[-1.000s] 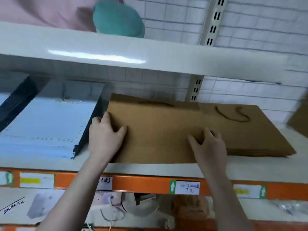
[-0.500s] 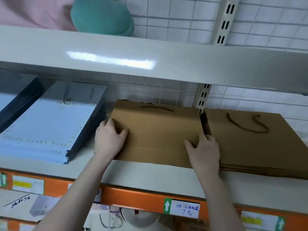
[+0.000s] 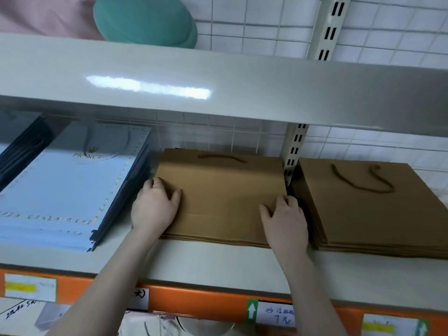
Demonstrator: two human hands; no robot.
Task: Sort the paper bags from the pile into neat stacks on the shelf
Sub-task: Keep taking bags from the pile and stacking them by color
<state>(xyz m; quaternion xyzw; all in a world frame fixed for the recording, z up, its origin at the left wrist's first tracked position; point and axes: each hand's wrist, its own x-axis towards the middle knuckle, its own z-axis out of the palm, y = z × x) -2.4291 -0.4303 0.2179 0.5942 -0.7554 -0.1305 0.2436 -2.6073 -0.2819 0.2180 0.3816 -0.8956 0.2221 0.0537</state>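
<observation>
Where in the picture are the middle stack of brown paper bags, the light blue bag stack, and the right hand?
middle stack of brown paper bags [image 3: 223,187], head view, flat face of the top bag.
light blue bag stack [image 3: 70,185], head view, face of the top bag.
right hand [image 3: 284,221], head view, back of the hand.

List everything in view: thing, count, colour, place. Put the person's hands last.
middle brown stack: one stack, brown paper bags, centre of the shelf, between both hands
right brown stack: one stack, brown, right of the upright, rope handle on top
blue stack: one stack, light blue bags with dark edges, left of the middle stack
shelf: one, grey board with orange front rail
labels: several, white, on the orange rail
upper shelf: one, grey, overhead
teal object: one, on the upper shelf
left hand: on the middle stack's left edge
right hand: on its right edge
</observation>
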